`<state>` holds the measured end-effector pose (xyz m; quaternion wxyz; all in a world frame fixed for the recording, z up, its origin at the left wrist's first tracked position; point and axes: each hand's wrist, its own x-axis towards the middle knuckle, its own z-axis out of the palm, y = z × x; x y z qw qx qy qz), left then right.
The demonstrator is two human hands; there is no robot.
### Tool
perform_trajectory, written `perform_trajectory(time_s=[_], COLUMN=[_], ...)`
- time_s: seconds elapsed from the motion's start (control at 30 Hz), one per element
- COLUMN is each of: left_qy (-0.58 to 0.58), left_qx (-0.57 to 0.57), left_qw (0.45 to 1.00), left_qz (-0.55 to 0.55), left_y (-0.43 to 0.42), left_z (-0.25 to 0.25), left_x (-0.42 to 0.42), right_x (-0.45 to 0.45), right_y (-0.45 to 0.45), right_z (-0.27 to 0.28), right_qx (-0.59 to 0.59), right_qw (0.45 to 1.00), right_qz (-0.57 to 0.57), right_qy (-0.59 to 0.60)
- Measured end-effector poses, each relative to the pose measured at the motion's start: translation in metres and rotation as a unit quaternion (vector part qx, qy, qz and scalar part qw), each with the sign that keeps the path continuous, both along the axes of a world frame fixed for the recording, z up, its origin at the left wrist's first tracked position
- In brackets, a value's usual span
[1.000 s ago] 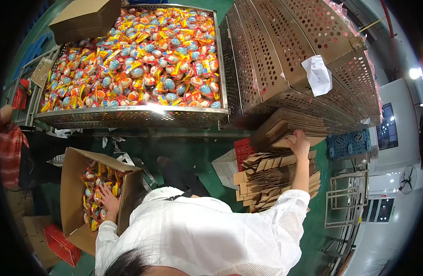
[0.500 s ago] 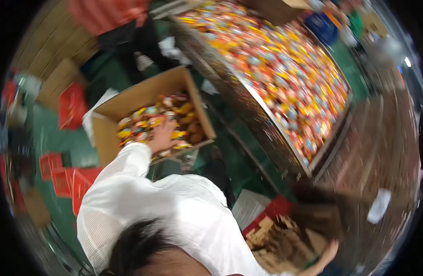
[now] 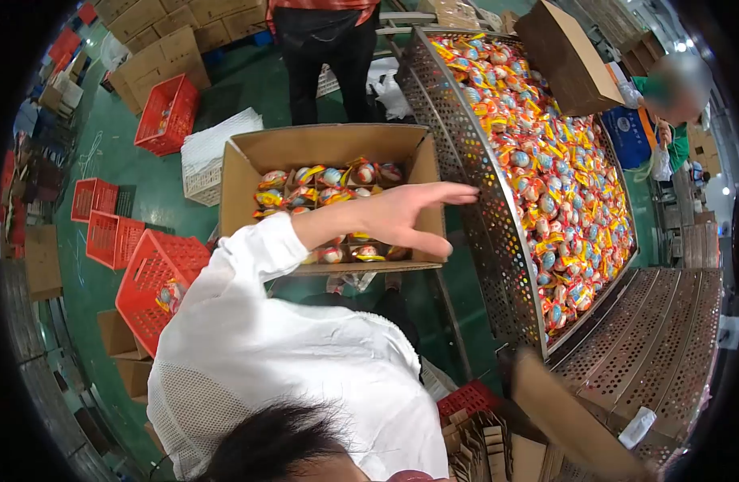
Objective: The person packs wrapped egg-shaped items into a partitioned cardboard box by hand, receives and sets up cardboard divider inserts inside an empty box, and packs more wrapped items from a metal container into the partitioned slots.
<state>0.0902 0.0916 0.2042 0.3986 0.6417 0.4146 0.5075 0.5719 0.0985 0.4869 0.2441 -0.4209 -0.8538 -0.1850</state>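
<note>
My left hand [image 3: 398, 215] is open, fingers spread, above the right side of an open cardboard box [image 3: 329, 141]. It holds nothing. Inside the box, wrapped round candies [image 3: 331, 177] in red, yellow and blue wrappers sit in the cells of a cardboard divider; my forearm hides some of them. At the lower right a flat cardboard piece [image 3: 574, 414] is raised and smeared by motion. My right hand [image 3: 649, 469] is at its lower end, blurred and mostly hidden, and appears to grip it.
A perforated metal bin [image 3: 498, 241] heaped with wrapped candies stands to the right, with a tilted cardboard box [image 3: 566, 60] on it. Red baskets [image 3: 144, 281] stand on the left floor. Cardboard dividers [image 3: 482, 450] are stacked below. Another person [image 3: 325, 56] stands behind the box; one more is at far right.
My left hand has lifted off the candies and moved right over the box edge. The flat cardboard piece has come up from the divider stack with my right hand. The view has turned.
</note>
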Motion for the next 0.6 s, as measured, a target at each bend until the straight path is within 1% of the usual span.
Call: perform_trajectory(time_s=[0.03, 0.1, 0.13, 0.17, 0.2, 0.23, 0.27, 0.3, 0.33, 0.37, 0.4, 0.43, 0.47, 0.5, 0.53, 0.57, 0.6], left_qy=[-0.084, -0.112, -0.112, -0.126, -0.138, -0.183, -0.254, -0.288, -0.322, -0.349, -0.372, -0.354, -0.334, -0.152, 0.038, 0.083, 0.080], left_qx=[0.045, 0.074, 0.076, 0.007, -0.063, -0.101, -0.162, -0.216, -0.268, -0.214, -0.158, -0.149, -0.142, -0.139, -0.129, -0.117, -0.120], left_qw=[0.994, 0.986, 0.987, 0.984, 0.975, 0.969, 0.946, 0.933, 0.905, 0.912, 0.911, 0.922, 0.931, 0.972, 0.962, 0.928, 0.926], left_qz=[-0.052, -0.097, -0.086, -0.124, -0.160, -0.130, -0.121, -0.020, 0.080, -0.002, -0.087, -0.052, -0.017, 0.114, 0.237, 0.344, 0.349], left_y=[-0.003, -0.017, -0.027, -0.037, -0.048, -0.061, -0.069, -0.080, -0.093, -0.105, -0.117, -0.127, -0.137, -0.144, -0.148, -0.149, -0.154], left_z=[0.020, 0.058, 0.069, 0.079, 0.087, 0.095, 0.088, 0.085, 0.083, 0.082, 0.082, 0.091, 0.100, 0.102, 0.102, 0.090, 0.077], left_x=[0.006, 0.011, 0.010, 0.008, 0.006, 0.006, -0.002, -0.015, -0.029, -0.051, -0.067, -0.066, -0.065, -0.064, -0.064, -0.070, -0.078], right_x=[-0.027, -0.089, -0.128, -0.166, -0.216, -0.258, -0.292, -0.316, -0.337, -0.356, -0.374, -0.390, -0.407, -0.423, -0.433, -0.438, -0.439], right_y=[0.017, 0.057, 0.076, 0.095, 0.095, 0.092, 0.090, 0.093, 0.094, 0.092, 0.089, 0.087, 0.086, 0.085, 0.083, 0.079, 0.084], right_z=[-0.007, -0.026, -0.037, -0.048, -0.055, -0.061, -0.067, -0.074, -0.081, -0.084, -0.087, -0.090, -0.094, -0.101, -0.104, -0.101, -0.103], right_qx=[0.001, -0.099, -0.123, -0.146, -0.145, -0.193, -0.238, -0.231, -0.225, -0.233, -0.227, -0.220, -0.225, -0.224, -0.222, -0.220, -0.224], right_qw=[1.000, 0.986, 0.977, 0.967, 0.952, 0.924, 0.889, 0.877, 0.862, 0.855, 0.850, 0.841, 0.837, 0.820, 0.802, 0.808, 0.805], right_qz=[0.007, 0.108, 0.125, 0.143, 0.192, 0.249, 0.304, 0.355, 0.404, 0.414, 0.449, 0.481, 0.487, 0.513, 0.539, 0.531, 0.535], right_qy=[0.000, 0.082, 0.118, 0.155, 0.190, 0.219, 0.246, 0.226, 0.205, 0.207, 0.159, 0.110, 0.110, 0.122, 0.132, 0.127, 0.124])
